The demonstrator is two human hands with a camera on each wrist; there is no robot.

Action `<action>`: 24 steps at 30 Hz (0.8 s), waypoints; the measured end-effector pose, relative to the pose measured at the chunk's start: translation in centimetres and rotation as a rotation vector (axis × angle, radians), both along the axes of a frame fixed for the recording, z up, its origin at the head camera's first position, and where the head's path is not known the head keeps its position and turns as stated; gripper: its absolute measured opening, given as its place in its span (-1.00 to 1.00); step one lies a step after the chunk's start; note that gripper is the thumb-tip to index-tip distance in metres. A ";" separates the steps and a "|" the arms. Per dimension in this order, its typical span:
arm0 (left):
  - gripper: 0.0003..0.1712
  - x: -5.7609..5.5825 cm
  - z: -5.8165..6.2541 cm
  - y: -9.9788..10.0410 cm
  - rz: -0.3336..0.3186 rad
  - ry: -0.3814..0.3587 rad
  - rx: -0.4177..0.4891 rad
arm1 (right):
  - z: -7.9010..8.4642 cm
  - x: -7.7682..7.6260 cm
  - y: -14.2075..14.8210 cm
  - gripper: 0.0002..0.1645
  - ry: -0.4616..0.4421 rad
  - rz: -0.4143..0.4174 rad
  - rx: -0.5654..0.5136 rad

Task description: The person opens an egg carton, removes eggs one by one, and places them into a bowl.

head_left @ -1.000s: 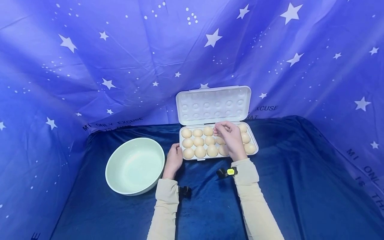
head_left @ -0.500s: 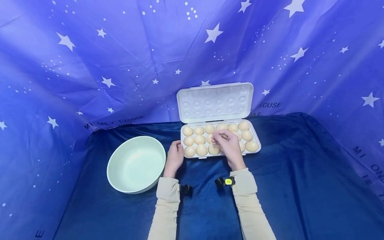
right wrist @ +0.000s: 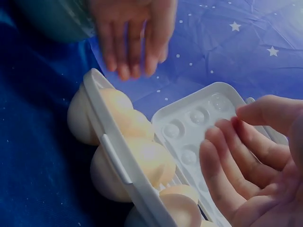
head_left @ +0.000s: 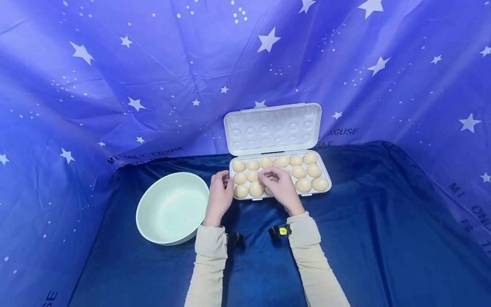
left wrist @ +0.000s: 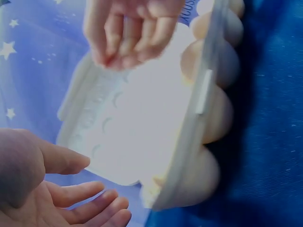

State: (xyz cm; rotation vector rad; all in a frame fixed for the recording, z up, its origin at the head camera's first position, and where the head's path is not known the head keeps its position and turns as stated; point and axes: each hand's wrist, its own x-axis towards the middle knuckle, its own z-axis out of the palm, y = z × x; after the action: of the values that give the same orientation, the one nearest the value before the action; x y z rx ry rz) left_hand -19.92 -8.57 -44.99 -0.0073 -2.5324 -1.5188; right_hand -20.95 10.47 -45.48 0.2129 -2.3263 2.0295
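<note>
A white plastic egg box stands open, its lid [head_left: 273,128] tipped up at the back and its tray filled with rows of beige eggs [head_left: 310,158]. Over the middle of the front rows hovers my right hand [head_left: 281,189]. Its fingers are loosely bent, the thumb close to the index fingertip, and the right wrist view shows nothing between them [right wrist: 255,165]. At the tray's left end is my left hand [head_left: 220,198]. Its relaxed fingers [left wrist: 90,208] hold nothing and lie apart from the tray in the left wrist view. The right hand hides some eggs.
A pale green bowl [head_left: 172,209] stands left of the left hand, its inside bare. Dark blue cloth [head_left: 383,234] covers the table. A purple-blue curtain with white stars [head_left: 184,64] hangs behind and at both sides.
My right hand has moved left and toward me over the eggs, uncovering those at the right. My left hand has come off the tray's left edge, its fingers loosened. The eggs stay in place.
</note>
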 end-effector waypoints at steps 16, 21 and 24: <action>-0.63 2.3 3.4 -6.1 0.000 -0.006 -0.068 | 0.1 0.2 -1.8 -0.83 0.112 0.081 0.277; -0.60 2.6 3.8 -8.5 0.014 -0.006 -0.069 | 0.0 0.4 -2.6 -0.85 0.123 0.101 0.321; -0.60 2.8 4.0 -9.9 0.037 -0.008 -0.074 | -0.3 0.5 -2.9 -0.84 0.135 0.105 0.330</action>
State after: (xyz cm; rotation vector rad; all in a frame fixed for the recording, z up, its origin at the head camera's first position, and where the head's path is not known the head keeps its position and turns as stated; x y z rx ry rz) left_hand -17.12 -18.47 -40.99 0.0349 -2.5787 -1.4142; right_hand -20.48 7.58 -45.79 0.4778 -2.5961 1.5976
